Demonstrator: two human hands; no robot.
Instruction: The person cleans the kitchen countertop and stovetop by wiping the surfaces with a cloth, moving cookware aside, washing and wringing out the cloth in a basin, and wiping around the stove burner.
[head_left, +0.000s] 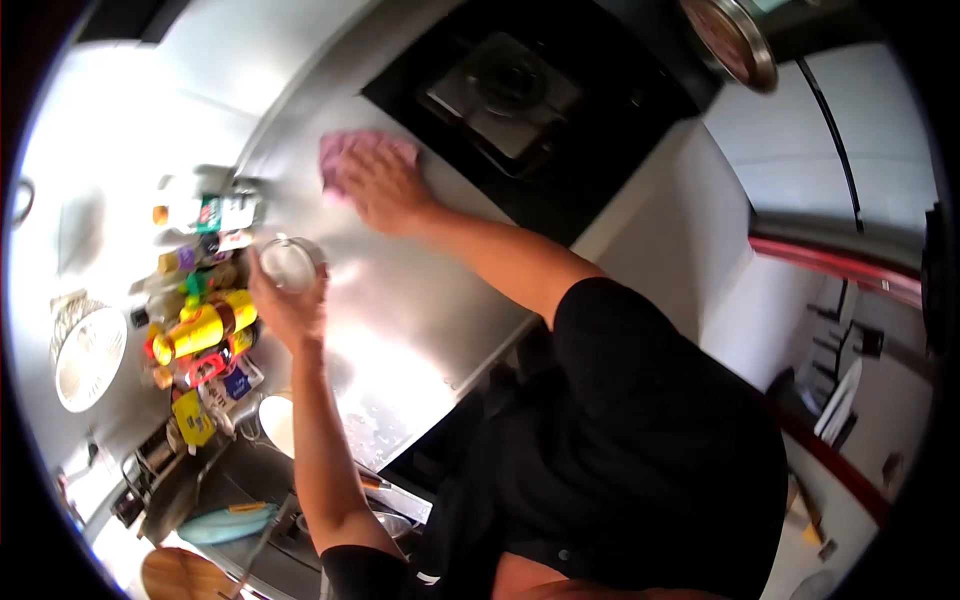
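A pink cloth (335,180) lies on the steel countertop (400,300), near the corner of the black stove. My right hand (385,190) presses on it from above, its fingers resting over the cloth. My left hand (290,305) is wrapped round a small round clear container (288,262) with a pale lid or rim, close to the row of bottles; what is inside cannot be made out.
The black gas stove (600,120) is beyond my right arm. Bottles, among them a yellow one (205,328), line the wall side. A white strainer-like bowl (90,360) hangs there. The sink (260,480), a knife (400,500) and a wooden board (185,575) are nearer.
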